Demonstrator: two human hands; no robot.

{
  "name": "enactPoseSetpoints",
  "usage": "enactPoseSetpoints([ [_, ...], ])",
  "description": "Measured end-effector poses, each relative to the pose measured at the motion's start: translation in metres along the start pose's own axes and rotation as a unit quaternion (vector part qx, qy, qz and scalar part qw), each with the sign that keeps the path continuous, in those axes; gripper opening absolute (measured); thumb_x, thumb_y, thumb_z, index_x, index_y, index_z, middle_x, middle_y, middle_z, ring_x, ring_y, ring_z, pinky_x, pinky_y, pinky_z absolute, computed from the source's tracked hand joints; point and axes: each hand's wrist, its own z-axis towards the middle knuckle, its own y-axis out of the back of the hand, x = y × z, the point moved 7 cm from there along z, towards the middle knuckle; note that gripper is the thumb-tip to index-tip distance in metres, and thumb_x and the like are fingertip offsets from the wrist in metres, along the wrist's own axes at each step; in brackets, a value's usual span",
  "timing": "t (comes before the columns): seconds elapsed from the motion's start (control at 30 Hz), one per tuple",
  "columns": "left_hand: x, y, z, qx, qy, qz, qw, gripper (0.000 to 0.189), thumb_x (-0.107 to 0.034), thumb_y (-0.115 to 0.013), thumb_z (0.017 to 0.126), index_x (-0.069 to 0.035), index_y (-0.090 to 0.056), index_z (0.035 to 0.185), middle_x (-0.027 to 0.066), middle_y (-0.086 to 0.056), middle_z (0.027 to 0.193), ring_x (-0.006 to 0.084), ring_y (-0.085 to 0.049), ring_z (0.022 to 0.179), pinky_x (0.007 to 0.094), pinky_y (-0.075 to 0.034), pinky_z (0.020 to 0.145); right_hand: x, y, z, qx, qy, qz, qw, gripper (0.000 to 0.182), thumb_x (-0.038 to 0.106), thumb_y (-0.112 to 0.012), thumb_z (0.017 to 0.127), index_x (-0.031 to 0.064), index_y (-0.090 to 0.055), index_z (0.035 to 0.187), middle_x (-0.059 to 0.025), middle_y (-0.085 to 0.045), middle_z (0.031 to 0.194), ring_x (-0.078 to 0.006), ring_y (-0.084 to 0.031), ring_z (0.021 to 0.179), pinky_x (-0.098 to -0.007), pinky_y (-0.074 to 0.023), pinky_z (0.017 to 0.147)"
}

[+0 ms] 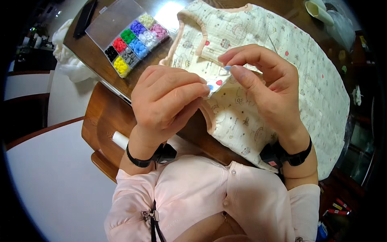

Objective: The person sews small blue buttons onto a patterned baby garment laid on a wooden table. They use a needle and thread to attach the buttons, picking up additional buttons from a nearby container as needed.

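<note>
A sleeveless cream printed garment [311, 99] with pink-beige binding is spread across the wooden table. My left hand [169, 95] pinches a folded edge of its cloth [218, 81], raised above the rest. A blue snap button [210, 87] shows on that edge, right by my left fingertips. Between the thumb and index finger of my right hand [269, 80] is a small light-blue snap piece [227, 68], close to the raised cloth. Whether the piece touches the cloth is hard to tell. Behind the right hand, a thin pointed metal tool [272, 44] is partly hidden.
A clear compartment box [102, 33] of coloured snap buttons stands open at the back left, near a black case [85, 18]. A clear plastic bag [341, 28] lies far right. Below the table's left edge are a wooden chair [104, 121] and a white cylinder [120, 139].
</note>
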Motion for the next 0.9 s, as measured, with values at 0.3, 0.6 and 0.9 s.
enactPoseSetpoints([
  [0.3, -0.004, 0.005, -0.015, -0.028, -0.046, -0.029, 0.998, 0.021, -0.006, -0.081, 0.079, -0.007, -0.072, 0.099, 0.0071, -0.075, 0.098, 0.0240, -0.068, 0.085, 0.0364, -0.049, 0.075, 0.010, -0.017, -0.007, 0.100, 0.027, -0.096, 0.990, 0.005, 0.000, -0.065, 0.096, -0.0034, -0.068, 0.098, -0.0055, -0.067, 0.095, -0.0095, -0.061, 0.085, -0.0227, -0.0478, 0.075],
  [0.6, -0.008, 0.004, -0.017, -0.036, -0.056, 0.004, 0.998, 0.016, -0.010, -0.080, 0.083, -0.010, -0.072, 0.097, 0.0047, -0.074, 0.096, 0.0228, -0.068, 0.083, 0.0363, -0.050, 0.076, -0.014, -0.022, -0.011, 0.061, -0.144, 0.116, 0.981, 0.010, 0.005, -0.072, 0.094, -0.0029, -0.072, 0.099, -0.0028, -0.072, 0.091, -0.0065, -0.064, 0.082, -0.0220, -0.0521, 0.075],
  [0.9, -0.007, 0.004, -0.018, -0.045, -0.058, 0.014, 0.997, 0.018, -0.011, -0.081, 0.081, -0.010, -0.072, 0.097, 0.0043, -0.074, 0.095, 0.0224, -0.068, 0.083, 0.0366, -0.050, 0.077, -0.013, -0.024, -0.012, 0.078, -0.121, 0.084, 0.986, 0.009, 0.004, -0.072, 0.092, -0.0023, -0.073, 0.099, -0.0027, -0.072, 0.091, -0.0060, -0.065, 0.084, -0.0208, -0.0517, 0.075],
])
